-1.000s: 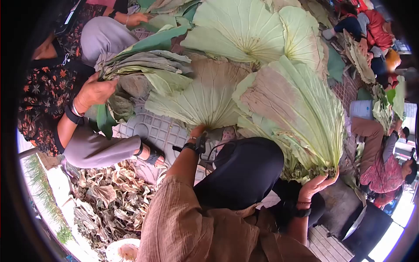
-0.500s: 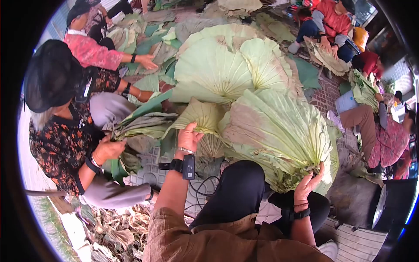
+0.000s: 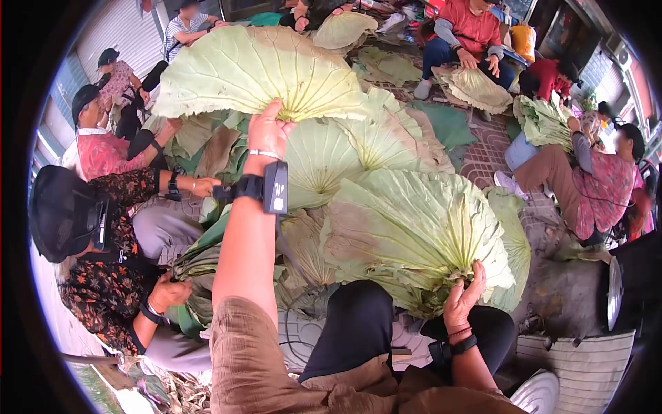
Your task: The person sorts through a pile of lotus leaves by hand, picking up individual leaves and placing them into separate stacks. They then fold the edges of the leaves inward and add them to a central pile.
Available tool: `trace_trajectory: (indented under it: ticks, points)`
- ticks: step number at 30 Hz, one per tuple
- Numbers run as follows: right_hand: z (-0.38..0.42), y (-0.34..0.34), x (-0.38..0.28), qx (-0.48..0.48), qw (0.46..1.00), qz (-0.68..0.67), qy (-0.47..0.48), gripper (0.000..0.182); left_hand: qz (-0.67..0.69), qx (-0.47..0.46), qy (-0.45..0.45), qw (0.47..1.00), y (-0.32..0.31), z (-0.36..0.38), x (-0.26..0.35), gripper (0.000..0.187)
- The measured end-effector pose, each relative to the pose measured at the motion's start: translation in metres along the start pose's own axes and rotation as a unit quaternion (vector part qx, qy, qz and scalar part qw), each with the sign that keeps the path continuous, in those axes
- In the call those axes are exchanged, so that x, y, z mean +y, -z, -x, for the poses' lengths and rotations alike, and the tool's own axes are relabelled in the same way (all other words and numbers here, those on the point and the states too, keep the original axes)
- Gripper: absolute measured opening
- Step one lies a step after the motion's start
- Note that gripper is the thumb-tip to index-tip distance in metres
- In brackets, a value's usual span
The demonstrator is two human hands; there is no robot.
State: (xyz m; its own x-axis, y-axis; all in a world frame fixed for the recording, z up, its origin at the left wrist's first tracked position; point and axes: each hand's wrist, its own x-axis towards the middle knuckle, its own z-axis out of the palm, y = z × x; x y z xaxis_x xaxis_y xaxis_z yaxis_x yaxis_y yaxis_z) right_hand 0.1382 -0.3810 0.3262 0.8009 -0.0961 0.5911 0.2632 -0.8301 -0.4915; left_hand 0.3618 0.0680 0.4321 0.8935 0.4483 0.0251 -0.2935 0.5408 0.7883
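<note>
The left hand (image 3: 269, 134) pinches one large leaf (image 3: 255, 69) at its base, fingers closed, above the leaf pile (image 3: 321, 162); its blade fans away from the person, long axis running left to right. The right hand (image 3: 465, 297) is closed round the gathered base of a leaf bundle (image 3: 414, 228), which spreads forward and leftward at the pile's near edge. Bare paving (image 3: 483, 159) lies past the pile's right edge, beside a pale bucket (image 3: 520, 152), contents indiscernible.

No legible text; label (image 3: 278, 199) on black wrist device (image 3: 269, 181) too small.
</note>
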Motion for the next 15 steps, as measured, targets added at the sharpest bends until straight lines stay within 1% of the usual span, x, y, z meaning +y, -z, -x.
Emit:
trace_trajectory:
  ticks: [1, 2, 4, 5, 6, 7, 8, 9, 11, 13, 14, 15]
  points:
    - [0.000, 0.000, 0.000, -0.005, 1.000, 0.002, -0.002, 0.049, -0.014, 0.047, 0.038, 0.998, 0.007, -0.014, -0.012, 0.049]
    - [0.000, -0.001, 0.000, -0.006, 1.000, -0.003, -0.006, 0.050, -0.012, 0.046, 0.040, 0.998, 0.022, -0.021, -0.024, 0.049]
    - [0.000, -0.002, 0.001, -0.005, 1.000, 0.000, -0.004, 0.050, -0.099, 0.140, 0.192, 0.966, 0.057, -0.024, -0.048, 0.072]
    - [0.001, -0.003, 0.001, -0.003, 1.000, 0.000, -0.001, 0.050, -0.141, 0.178, 0.184, 0.956, 0.073, -0.017, -0.066, 0.047]
    - [0.001, -0.004, 0.002, -0.002, 1.000, 0.003, 0.003, 0.049, -0.317, 0.017, 0.130, 0.939, 0.110, -0.009, -0.093, 0.044]
    - [0.001, -0.005, 0.004, -0.011, 1.000, 0.005, -0.001, 0.049, -0.170, 0.160, 0.214, 0.948, 0.096, 0.025, -0.097, 0.037]
    - [0.002, -0.007, 0.006, 0.005, 1.000, -0.001, 0.004, 0.049, -0.190, 0.158, 0.239, 0.939, 0.107, 0.049, -0.109, 0.037]
    - [0.002, -0.009, 0.006, 0.013, 1.000, -0.009, 0.010, 0.049, -0.211, 0.147, 0.241, 0.936, 0.118, 0.078, -0.120, 0.034]
    - [0.003, -0.010, 0.006, 0.001, 1.000, -0.004, -0.002, 0.050, -0.258, 0.125, 0.271, 0.919, 0.144, 0.141, -0.135, 0.027]
    - [0.003, -0.014, 0.004, 0.007, 0.999, -0.040, -0.018, 0.051, -0.213, 0.139, 0.339, 0.906, 0.192, 0.194, -0.161, 0.016]
    - [0.003, -0.014, 0.006, 0.006, 0.999, -0.040, -0.011, 0.051, -0.198, 0.041, 0.365, 0.909, 0.235, 0.215, -0.182, 0.012]
    - [0.002, -0.016, 0.006, 0.012, 0.999, -0.042, -0.004, 0.051, -0.178, -0.060, 0.383, 0.904, 0.294, 0.235, -0.215, 0.009]
